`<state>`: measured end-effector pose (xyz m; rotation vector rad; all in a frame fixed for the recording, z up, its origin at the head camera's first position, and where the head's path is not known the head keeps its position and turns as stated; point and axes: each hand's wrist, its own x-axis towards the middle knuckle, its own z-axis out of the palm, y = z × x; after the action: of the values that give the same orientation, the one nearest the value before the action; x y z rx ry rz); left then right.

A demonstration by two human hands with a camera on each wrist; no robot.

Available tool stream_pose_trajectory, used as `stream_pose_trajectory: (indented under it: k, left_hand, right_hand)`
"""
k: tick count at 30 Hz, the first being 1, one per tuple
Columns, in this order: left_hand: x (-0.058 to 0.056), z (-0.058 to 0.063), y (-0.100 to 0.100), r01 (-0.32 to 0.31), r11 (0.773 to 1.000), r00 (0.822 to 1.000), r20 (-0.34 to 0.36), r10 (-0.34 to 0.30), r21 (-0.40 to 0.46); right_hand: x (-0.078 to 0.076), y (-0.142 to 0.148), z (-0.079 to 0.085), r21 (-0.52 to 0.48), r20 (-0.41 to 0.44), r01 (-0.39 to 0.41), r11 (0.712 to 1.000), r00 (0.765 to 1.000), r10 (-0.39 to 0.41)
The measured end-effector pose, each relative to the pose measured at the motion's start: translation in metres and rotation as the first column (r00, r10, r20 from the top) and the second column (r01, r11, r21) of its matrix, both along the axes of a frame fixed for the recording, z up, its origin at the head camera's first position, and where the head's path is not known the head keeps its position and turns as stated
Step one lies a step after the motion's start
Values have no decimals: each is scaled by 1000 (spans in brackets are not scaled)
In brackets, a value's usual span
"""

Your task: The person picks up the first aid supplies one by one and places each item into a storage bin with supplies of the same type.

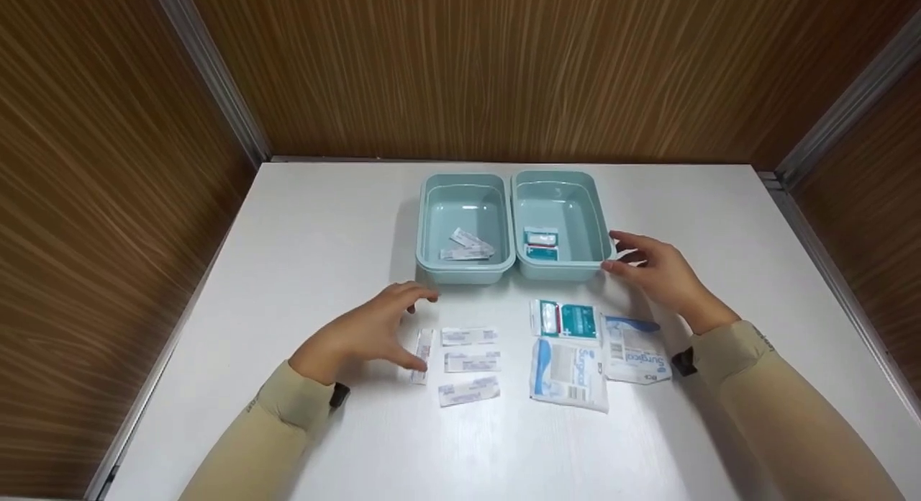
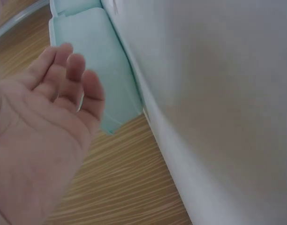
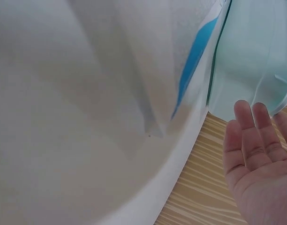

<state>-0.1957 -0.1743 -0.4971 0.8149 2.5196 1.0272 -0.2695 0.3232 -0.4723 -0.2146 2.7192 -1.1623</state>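
Observation:
My left hand [image 1: 365,330] hovers with fingers spread and thumb apart, nothing in its grasp. Its thumb tip overlaps an upright wrapped adhesive strip [image 1: 423,350]; several more wrapped strips [image 1: 471,362] lie just right of it. At the right teal bin [image 1: 565,272], my right hand [image 1: 658,274] has its thumb and fingertips right at the front right corner. Its fingers look fairly straight in the right wrist view. The left teal bin [image 1: 466,276] stands alongside, holding wrapped strips [image 1: 468,247]. Inside the right bin is a green-and-white packet [image 1: 541,244].
In front of the right bin lies another green-and-white packet [image 1: 567,319]. Below it are two white-and-blue packets marked Surgical, one [image 1: 568,373] nearer the front and one [image 1: 636,348] under the right forearm's side. Wood-grain panels [image 1: 475,69] surround the white table [image 1: 309,206].

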Motion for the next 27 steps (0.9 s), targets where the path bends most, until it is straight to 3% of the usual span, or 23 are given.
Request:
stream_pose_trajectory:
  k: [7,13,27]
  left_hand:
    - [2,-5,1,82,983,996,-20,-86,-162]
    - [4,-6,5,93,961,994,-28,-104,-262]
    - [6,-11,7,58,963,996,-51,-74,-264]
  right_hand:
    - [0,0,0,-4,19,9,1000,1000,-9]
    - [1,0,0,-6,31,17,1000,999,-17]
    - [0,-2,-2,6,47,22,1000,999,-23]
